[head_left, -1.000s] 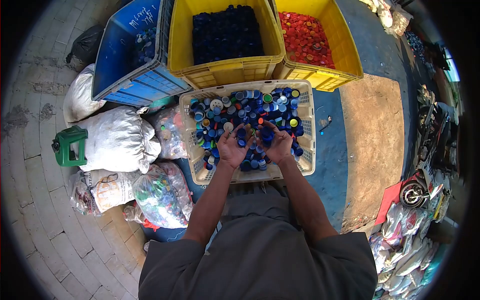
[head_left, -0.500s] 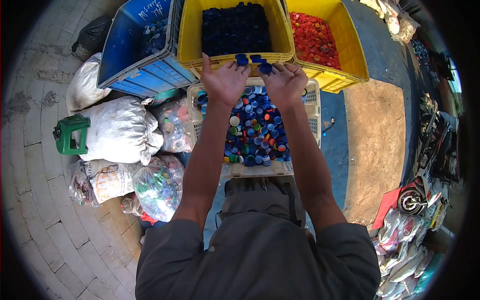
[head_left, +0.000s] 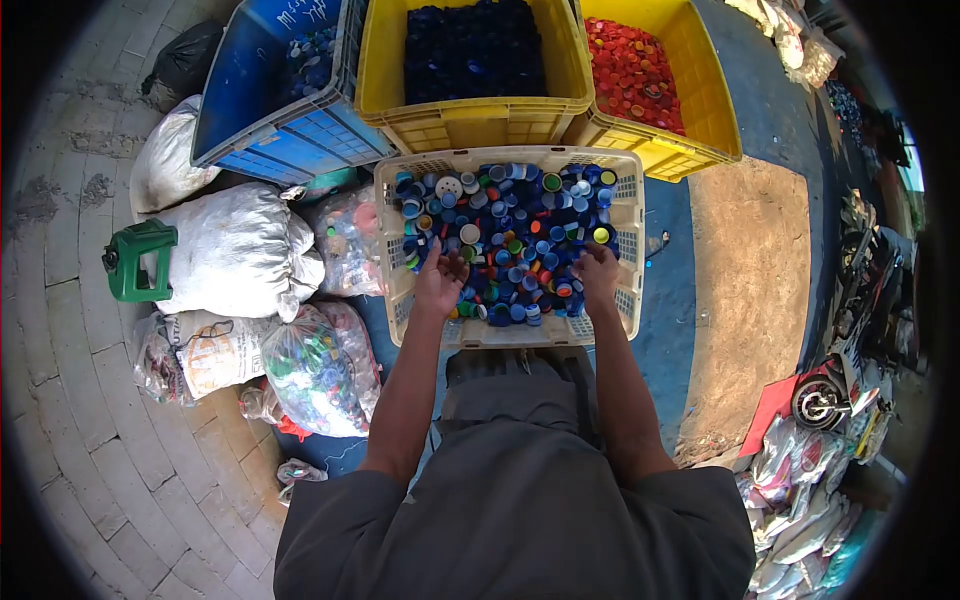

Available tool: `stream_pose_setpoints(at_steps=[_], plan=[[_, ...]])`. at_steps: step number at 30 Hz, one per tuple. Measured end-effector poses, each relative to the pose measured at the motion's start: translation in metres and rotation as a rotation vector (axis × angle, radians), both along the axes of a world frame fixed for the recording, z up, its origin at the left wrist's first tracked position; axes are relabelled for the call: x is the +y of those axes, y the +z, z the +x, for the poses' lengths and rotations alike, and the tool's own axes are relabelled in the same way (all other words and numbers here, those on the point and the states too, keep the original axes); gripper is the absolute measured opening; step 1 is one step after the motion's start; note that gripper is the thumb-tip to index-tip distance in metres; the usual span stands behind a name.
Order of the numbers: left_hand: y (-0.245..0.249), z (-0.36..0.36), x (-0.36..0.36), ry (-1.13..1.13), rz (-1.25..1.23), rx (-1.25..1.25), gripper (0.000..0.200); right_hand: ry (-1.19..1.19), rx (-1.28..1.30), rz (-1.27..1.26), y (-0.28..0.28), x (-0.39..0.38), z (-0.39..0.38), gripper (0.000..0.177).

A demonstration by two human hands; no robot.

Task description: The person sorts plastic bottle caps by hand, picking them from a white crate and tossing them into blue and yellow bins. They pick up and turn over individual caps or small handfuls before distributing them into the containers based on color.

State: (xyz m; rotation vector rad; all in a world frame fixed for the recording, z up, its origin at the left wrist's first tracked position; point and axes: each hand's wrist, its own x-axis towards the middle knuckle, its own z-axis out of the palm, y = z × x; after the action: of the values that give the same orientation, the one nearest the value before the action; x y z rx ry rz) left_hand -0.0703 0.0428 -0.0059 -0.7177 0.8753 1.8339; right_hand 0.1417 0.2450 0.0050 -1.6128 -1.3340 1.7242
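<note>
A cream plastic crate (head_left: 510,155) in front of me holds many mixed bottle caps (head_left: 510,245), mostly blue, with some red, green, white and yellow. Over the crate's left side is my left hand (head_left: 441,280), palm partly up, fingers curled but apart, nothing seen in it. My right hand (head_left: 598,272) is above the caps on the right side, its fingers bent downward and drawn together; whatever may be between the fingertips is too small to make out.
Beyond the crate stand a blue bin (head_left: 300,140) with mixed caps, a yellow bin (head_left: 480,118) of dark blue caps and another yellow bin (head_left: 665,150) of red caps. Filled sacks (head_left: 235,250) and a green jerrycan (head_left: 140,262) lie left; a wheel (head_left: 820,402) is right.
Both hands have come back from the middle yellow bin's edge to above the crate. The blue caps at their fingertips are gone from them, and the right fingers have closed together.
</note>
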Motion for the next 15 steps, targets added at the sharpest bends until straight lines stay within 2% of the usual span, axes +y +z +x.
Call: stream_pose_setpoints(at_steps=[2, 5, 9, 12, 15], plan=[[-0.019, 0.019, -0.024, 0.007, -0.053, -0.021, 0.027, 0.198, -0.295, 0.145, -0.018, -0.013, 0.027, 0.034], [-0.009, 0.039, -0.036, -0.064, -0.202, -0.031, 0.031, 0.308, -0.522, 0.68, -0.021, -0.033, 0.044, 0.033], [-0.013, 0.049, -0.037, -0.177, -0.208, -0.038, 0.028, 0.272, -0.58, 0.66, -0.007, -0.031, 0.035, 0.036], [-0.004, 0.051, -0.026, -0.26, -0.206, -0.001, 0.027, 0.256, -0.559, 0.747, -0.01, -0.015, 0.025, 0.041], [-0.004, 0.046, -0.016, -0.306, -0.173, 0.046, 0.027, 0.284, -0.696, 0.738, -0.001, 0.001, 0.009, 0.046]])
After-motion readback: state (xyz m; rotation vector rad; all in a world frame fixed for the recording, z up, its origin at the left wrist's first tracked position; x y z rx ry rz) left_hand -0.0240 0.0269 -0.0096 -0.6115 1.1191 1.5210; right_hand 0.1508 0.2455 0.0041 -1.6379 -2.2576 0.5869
